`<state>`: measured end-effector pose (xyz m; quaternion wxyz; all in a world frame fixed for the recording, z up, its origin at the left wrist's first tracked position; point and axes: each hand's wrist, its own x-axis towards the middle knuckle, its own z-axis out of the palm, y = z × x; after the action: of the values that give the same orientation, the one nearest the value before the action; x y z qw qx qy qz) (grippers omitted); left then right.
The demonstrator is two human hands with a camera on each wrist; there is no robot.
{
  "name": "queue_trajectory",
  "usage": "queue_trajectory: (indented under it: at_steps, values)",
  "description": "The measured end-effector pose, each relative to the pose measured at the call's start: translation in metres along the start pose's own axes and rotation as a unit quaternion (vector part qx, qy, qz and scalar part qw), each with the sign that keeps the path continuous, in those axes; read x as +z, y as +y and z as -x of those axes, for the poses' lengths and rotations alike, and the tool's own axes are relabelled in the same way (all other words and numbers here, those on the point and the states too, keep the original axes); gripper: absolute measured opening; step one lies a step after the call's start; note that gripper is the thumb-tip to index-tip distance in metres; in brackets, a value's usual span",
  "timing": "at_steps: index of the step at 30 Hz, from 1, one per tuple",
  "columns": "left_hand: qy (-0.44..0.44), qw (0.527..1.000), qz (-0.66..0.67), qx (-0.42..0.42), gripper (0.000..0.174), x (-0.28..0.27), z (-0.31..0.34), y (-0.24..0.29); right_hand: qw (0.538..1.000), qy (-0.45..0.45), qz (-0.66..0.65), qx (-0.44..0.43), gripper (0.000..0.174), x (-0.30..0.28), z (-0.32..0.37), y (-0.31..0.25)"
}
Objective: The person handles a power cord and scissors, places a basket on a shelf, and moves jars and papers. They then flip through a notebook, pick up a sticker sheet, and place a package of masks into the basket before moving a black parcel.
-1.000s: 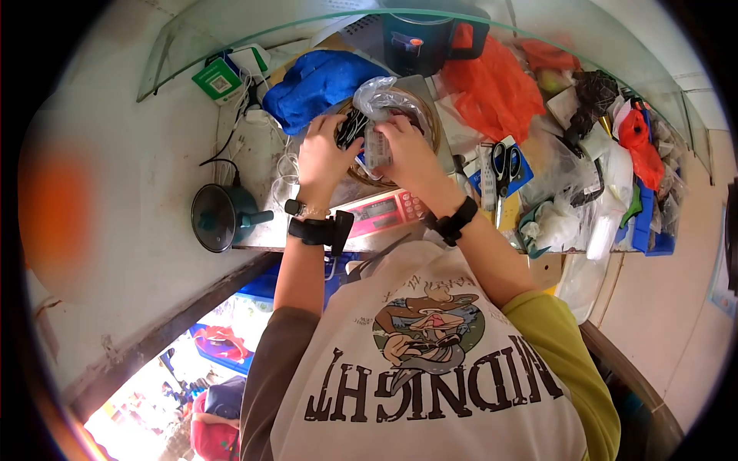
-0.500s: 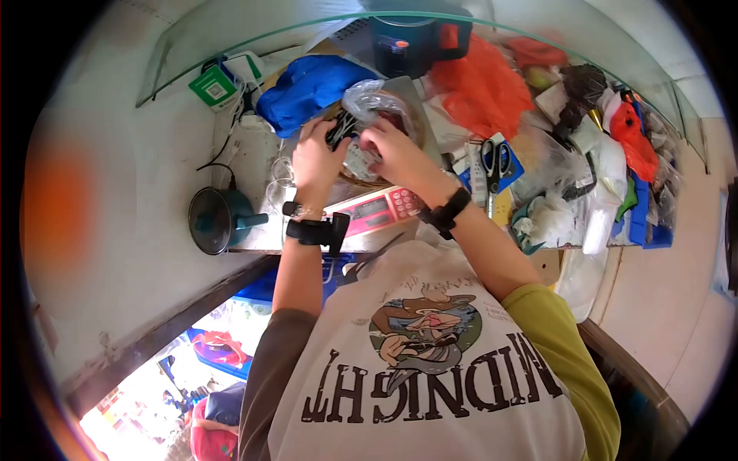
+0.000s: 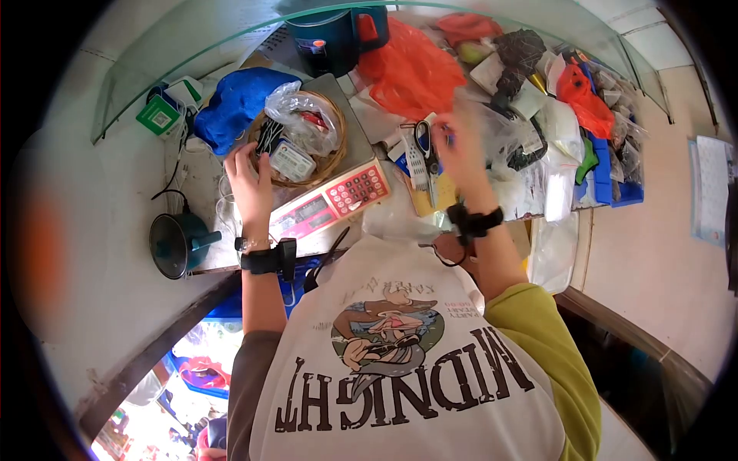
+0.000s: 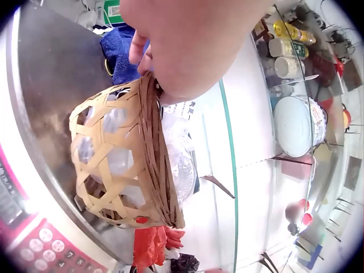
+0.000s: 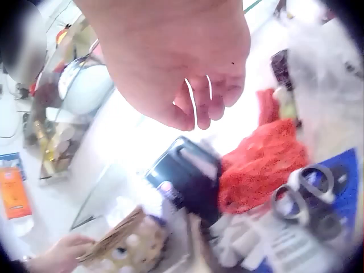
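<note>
A round woven bamboo basket [image 3: 339,154] sits on the grey metal plate of a scale. My left hand [image 3: 248,184] grips its rim at the left side, thumb toward the inside. Within the basket lie a crumpled clear plastic bag [image 3: 296,107], a bundle of black and white cords [image 3: 269,137] and a clear pack with a white label [image 3: 293,161]. My right hand [image 3: 463,154], blurred, is away from the basket, over the black-handled scissors [image 3: 432,165]. In the right wrist view its fingers [image 5: 216,105] are loosely bent with nothing held.
The scale's red keypad [image 3: 357,188] faces me. Behind stand a blue cloth [image 3: 238,107], a dark jug [image 3: 323,46] and a red plastic bag [image 3: 411,69]. A small lidded pot [image 3: 175,242] is at left, plastic bags and a blue bin [image 3: 626,192] at right. A glass edge [image 3: 231,42] spans the back.
My right hand has left the basket and moved right to above the scissors. The left hand remains at the basket's left side, now at its rim. The head view has shifted to the right.
</note>
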<state>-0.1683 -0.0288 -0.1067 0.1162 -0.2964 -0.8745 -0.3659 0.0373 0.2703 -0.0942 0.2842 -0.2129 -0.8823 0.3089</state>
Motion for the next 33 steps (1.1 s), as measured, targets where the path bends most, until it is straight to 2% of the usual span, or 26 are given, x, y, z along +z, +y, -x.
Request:
queue_trajectory:
  at_steps: [2,3,5,6,8,9,11,12,14,17,21,22,24,26,28,30,31,33]
  values:
    - [-0.024,0.999,-0.022,-0.008,0.025,-0.004,0.003,-0.004,0.993,0.018,-0.095,0.068,0.013,-0.031,0.01,0.028]
    - [0.03,0.999,-0.029,0.002,0.017,0.001,0.004,-0.006,0.993,0.017,-0.095,0.067,0.013,-0.042,0.017,0.045]
    - [0.027,0.998,-0.059,-0.003,0.015,-0.001,0.0,-0.006,0.984,-0.031,0.01,0.175,0.015,-0.053,0.028,0.069]
    - [0.023,0.996,-0.087,-0.006,0.014,-0.003,-0.003,-0.004,0.984,-0.031,0.009,0.174,0.015,-0.051,0.032,0.075]
    - [0.028,0.995,-0.092,-0.031,0.011,-0.004,-0.008,0.012,0.969,-0.13,0.075,0.198,0.018,-0.047,0.037,0.074]
    - [0.044,0.992,-0.119,-0.022,0.011,-0.002,-0.009,0.016,0.969,-0.129,0.07,0.198,0.018,-0.038,0.042,0.071]
    - [0.077,0.984,-0.162,0.016,0.01,-0.002,-0.011,0.017,0.969,-0.205,0.081,0.11,0.024,-0.011,0.047,0.047]
    - [0.057,0.978,-0.199,0.02,0.008,-0.003,-0.009,0.018,0.971,-0.204,0.073,0.103,0.024,0.003,0.049,0.033]
    - [0.029,0.992,-0.124,-0.012,0.01,-0.004,-0.005,0.018,0.949,-0.25,0.18,0.063,0.03,0.025,0.051,0.01]
    - [-0.008,0.989,0.004,-0.149,0.012,-0.005,-0.003,0.02,0.926,-0.294,0.23,0.052,0.04,0.056,0.057,0.017]
    - [-0.038,0.988,-0.112,-0.103,0.009,-0.004,-0.002,0.023,0.93,-0.285,0.224,0.068,0.034,0.068,0.055,0.026]
    - [-0.034,0.987,-0.113,-0.107,0.009,-0.002,-0.003,0.021,0.924,-0.296,0.228,0.076,0.033,0.064,0.051,0.021]
    - [-0.025,0.976,-0.197,-0.091,0.009,0.001,-0.002,0.018,0.918,-0.31,0.234,0.078,0.031,0.052,0.043,0.01]
    - [-0.026,0.975,-0.199,-0.093,0.009,-0.003,0.001,0.023,0.919,-0.3,0.243,0.077,0.027,0.036,0.034,-0.002]
    - [0.046,0.982,-0.171,-0.06,0.01,-0.004,0.002,0.029,0.907,-0.308,0.278,0.076,0.027,0.021,0.022,-0.013]
    - [0.051,0.983,-0.167,-0.055,0.01,-0.006,0.004,0.028,0.952,-0.225,0.198,0.054,0.024,-0.004,0.012,-0.03]
    - [0.05,0.984,-0.163,-0.046,0.01,-0.007,0.007,0.027,0.952,-0.228,0.2,0.049,0.024,-0.019,0.005,-0.041]
    - [0.043,0.986,-0.148,-0.058,0.009,-0.007,0.01,0.022,0.984,-0.128,0.109,-0.063,0.019,-0.046,-0.011,-0.067]
